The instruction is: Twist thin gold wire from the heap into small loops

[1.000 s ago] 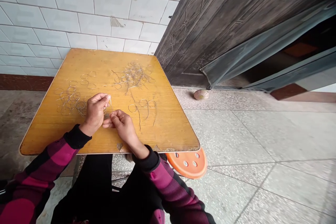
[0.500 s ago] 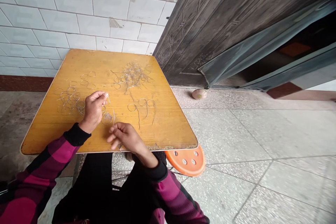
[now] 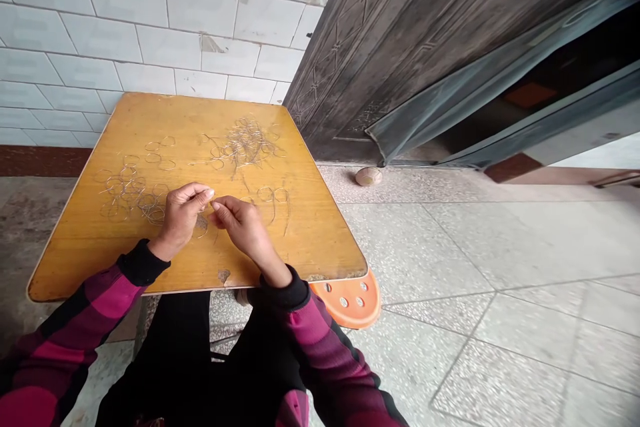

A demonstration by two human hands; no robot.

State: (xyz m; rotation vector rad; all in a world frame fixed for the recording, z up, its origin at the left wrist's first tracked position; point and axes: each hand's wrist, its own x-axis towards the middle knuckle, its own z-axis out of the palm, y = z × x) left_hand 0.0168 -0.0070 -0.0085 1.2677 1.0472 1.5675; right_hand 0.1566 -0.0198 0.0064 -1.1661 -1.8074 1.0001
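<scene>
On the head view I have the left grip (image 3: 183, 217) and right grip (image 3: 245, 230) pinched closed together on a thin wire (image 3: 212, 201), too fine to see clearly, above the wooden bench (image 3: 75, 260), just beside scattered wire loops (image 3: 125, 197), with an orange stool (image 3: 350, 300) under the near edge and a dark metal door (image 3: 380, 47) beyond.

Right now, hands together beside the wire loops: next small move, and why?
Probably lift the pinch slightly, away from the tangled thin metal wire loops. The left hand and right hand meet at the fingertips low over the yellow wooden tabletop, right beside those loops, so anything pinched could snag. What they pinch is too fine to make out.
</scene>
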